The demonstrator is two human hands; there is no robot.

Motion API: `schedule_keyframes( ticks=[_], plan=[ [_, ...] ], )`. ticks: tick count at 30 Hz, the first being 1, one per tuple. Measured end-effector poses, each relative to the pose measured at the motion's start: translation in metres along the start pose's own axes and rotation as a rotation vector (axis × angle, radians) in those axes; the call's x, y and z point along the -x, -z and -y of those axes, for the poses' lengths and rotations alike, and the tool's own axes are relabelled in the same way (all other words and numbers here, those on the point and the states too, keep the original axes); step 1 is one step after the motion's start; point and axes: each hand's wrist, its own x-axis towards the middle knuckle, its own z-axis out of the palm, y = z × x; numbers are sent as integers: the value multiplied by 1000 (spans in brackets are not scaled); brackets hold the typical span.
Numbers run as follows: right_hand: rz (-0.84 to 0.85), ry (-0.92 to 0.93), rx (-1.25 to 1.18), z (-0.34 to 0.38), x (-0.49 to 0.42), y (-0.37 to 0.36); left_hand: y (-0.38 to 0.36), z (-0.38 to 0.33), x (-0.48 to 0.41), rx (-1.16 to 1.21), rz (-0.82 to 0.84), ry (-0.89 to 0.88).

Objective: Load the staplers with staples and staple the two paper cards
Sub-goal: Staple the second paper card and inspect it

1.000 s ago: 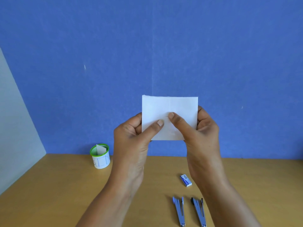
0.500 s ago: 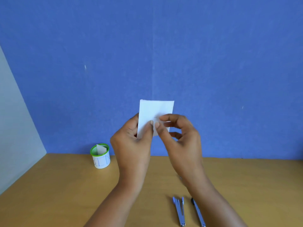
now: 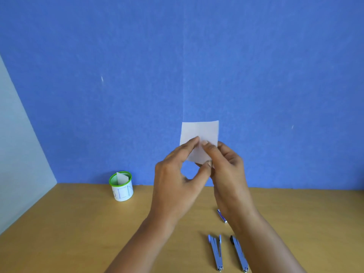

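At the far left of the light wooden table (image 3: 69,233), the white cup with a green rim (image 3: 123,192) is standing against the blue wall, a slip of white paper (image 3: 121,177) poking out of it. My left hand (image 3: 175,184) is lifted above the table, thumb and forefinger curled and pinching the lower left part of the white paper card (image 3: 201,131), which I am holding upright in front of the wall. A second ago the card was spread wide between my hands; now it is showing clearly narrower. I am judging that I am closing it along its centre crease, or bringing two cards face to face, ready for stapling. My right hand (image 3: 230,174) is pinching the card's lower right corner, fingers curled behind it. Whether I am holding one folded sheet or two, I cannot tell. Beside my right wrist, the small blue and white staple box (image 3: 222,216) is lying half hidden by my forearm. Nearer to me, two slim silver staplers are lying side by side, apart and untouched: the left stapler (image 3: 215,253) and the right stapler (image 3: 240,255). Whether either is loaded is not showing.
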Motion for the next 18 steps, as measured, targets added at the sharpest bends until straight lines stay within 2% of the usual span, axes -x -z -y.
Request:
schedule_keyframes(
  ticks=[4,9,12,18],
  plan=[
    [-21,-17,-157,4,-1,5,3,6,-3,227,-126,107],
    [-23,-7,-192,5,-2,5,8,13,-11,299,-302,195],
    [-18,-4,-185,3,-3,5,10,15,-14,445,-278,266],
    [-29,-4,-163,1,-2,4,11,17,-9,470,-264,243]
  ],
)
